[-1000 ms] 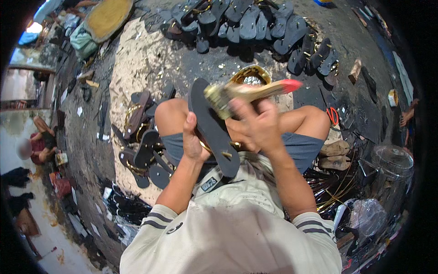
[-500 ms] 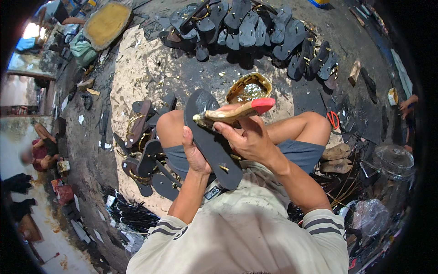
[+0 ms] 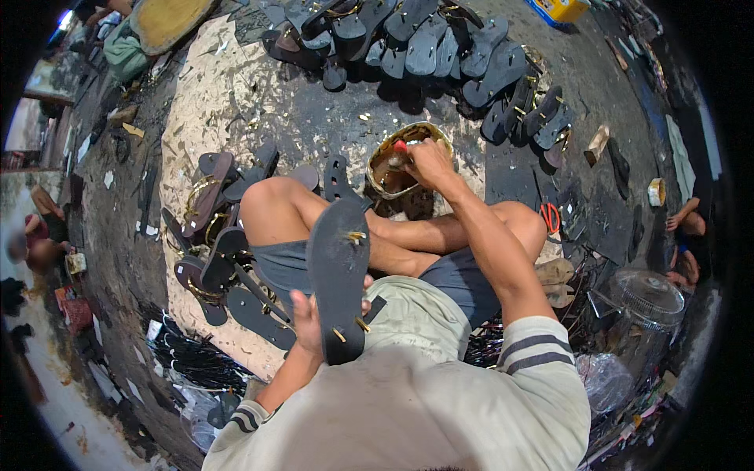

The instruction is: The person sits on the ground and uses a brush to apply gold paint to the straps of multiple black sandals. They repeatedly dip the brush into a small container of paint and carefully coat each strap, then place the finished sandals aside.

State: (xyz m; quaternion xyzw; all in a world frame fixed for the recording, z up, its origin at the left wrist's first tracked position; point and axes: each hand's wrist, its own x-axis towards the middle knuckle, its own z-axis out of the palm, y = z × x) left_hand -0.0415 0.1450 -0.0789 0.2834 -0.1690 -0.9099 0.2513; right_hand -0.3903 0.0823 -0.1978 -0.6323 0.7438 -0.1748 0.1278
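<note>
My left hand [image 3: 311, 320] grips a dark sandal sole [image 3: 338, 271] near its lower end, tilted up above my lap. Short gold strap ends poke through the holes in the sole. My right hand [image 3: 430, 166] reaches forward over a glue pot [image 3: 380, 184] standing on the floor beyond my crossed legs. Its fingers are closed on a brush [image 3: 400, 147], whose red handle end shows; the rest is mostly hidden by the hand and the pot. Another dark sole [image 3: 336, 169] lies just left of the pot.
Finished-looking dark sandals [image 3: 428, 47] line the far side. More sandals [image 3: 208, 196] with gold straps lie left of my knee. Red-handled scissors [image 3: 550, 218] sit by my right knee, near a fan [image 3: 648, 298]. Black strap bundles [image 3: 192, 357] lie at lower left.
My right hand has moved the brush away from the sole and forward to the glue pot. My left hand has drawn the sole lower and turned it more upright.
</note>
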